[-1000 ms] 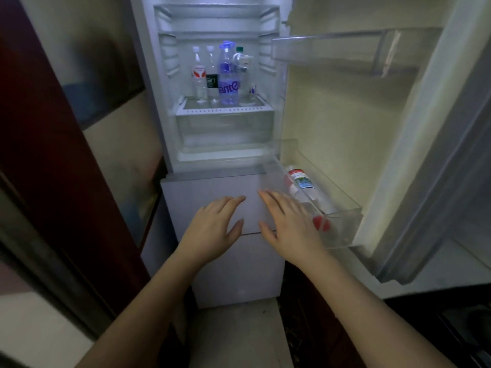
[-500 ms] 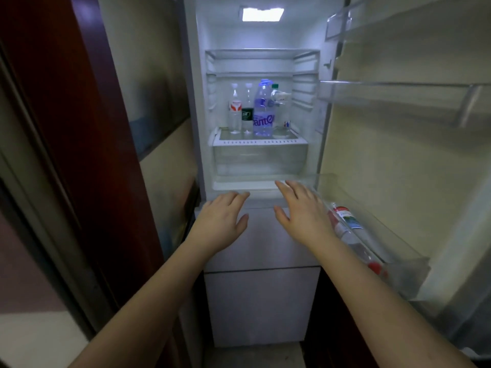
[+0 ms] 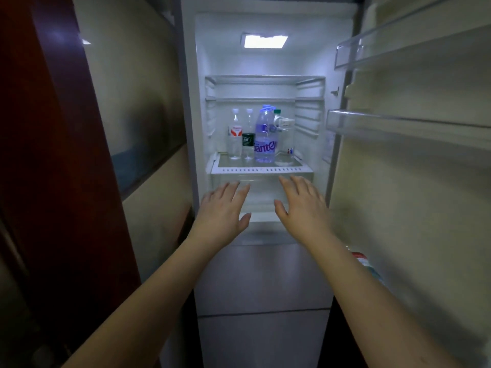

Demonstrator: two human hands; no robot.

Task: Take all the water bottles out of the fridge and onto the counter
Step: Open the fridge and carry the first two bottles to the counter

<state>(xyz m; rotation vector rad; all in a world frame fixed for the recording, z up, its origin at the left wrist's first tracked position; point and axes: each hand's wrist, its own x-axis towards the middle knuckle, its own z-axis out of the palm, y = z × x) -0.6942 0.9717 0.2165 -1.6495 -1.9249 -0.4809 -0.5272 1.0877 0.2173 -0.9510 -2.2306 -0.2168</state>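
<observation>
On the lit white fridge shelf (image 3: 261, 170), four clear plastic bottles are standing in a row: a slim red-and-white-labelled one (image 3: 235, 138), a slim dark-labelled one (image 3: 248, 139), a taller purple-labelled one (image 3: 265, 136) reading "ante", and a green-capped one (image 3: 283, 140). Below them, the left hand (image 3: 222, 212) and right hand (image 3: 304, 205) are hovering with fingers spread, gripping nothing.

A tall purple-tinted bottle (image 3: 264, 139), standing near the middle of the fridge shelf (image 3: 261, 170), carries a label with large white letters that read roughly "ante". The red-and-white label (image 3: 235, 131) and dark label (image 3: 248, 141) on the bottles toward the shelf's left edge are too blurred to read.
</observation>
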